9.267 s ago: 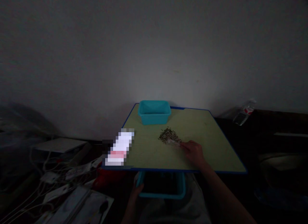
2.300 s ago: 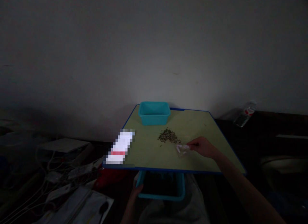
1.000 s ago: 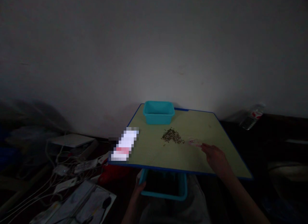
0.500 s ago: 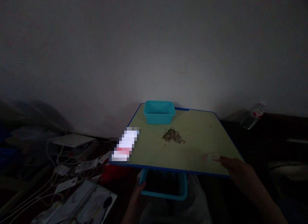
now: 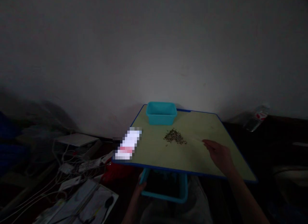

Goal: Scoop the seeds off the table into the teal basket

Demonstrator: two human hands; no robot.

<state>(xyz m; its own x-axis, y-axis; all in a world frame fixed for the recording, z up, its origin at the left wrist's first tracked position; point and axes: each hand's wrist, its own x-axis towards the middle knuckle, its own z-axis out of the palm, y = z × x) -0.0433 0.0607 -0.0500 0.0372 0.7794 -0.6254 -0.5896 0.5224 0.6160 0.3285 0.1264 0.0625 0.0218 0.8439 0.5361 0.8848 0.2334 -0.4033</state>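
Observation:
On the light table top (image 5: 154,150) lies a loose heap of small dark and pale grains, seed-like (image 5: 175,136). Just right of it is my right hand (image 5: 220,155), its fingers pinched together low over the surface. A thin, pale, see-through piece seems to stick out from the fingertips; its kind is too faint to make out. Below the table's front edge my left hand (image 5: 140,187) grips the left side of a turquoise plastic tub (image 5: 166,197), held over my lap. The tub's inside is dark, so its contents cannot be told.
Another turquoise tub (image 5: 161,119) stands at the table's back left. A bright, blurred-out phone-like screen (image 5: 128,144) lies at the left edge. White cables, power strips (image 5: 90,165) and a box (image 5: 103,201) crowd the floor at left. A clear package (image 5: 257,118) is at right.
My right hand has moved from the table's front right corner inward and away from me, toward the heap. My left hand still holds the lower tub. The view has shifted slightly.

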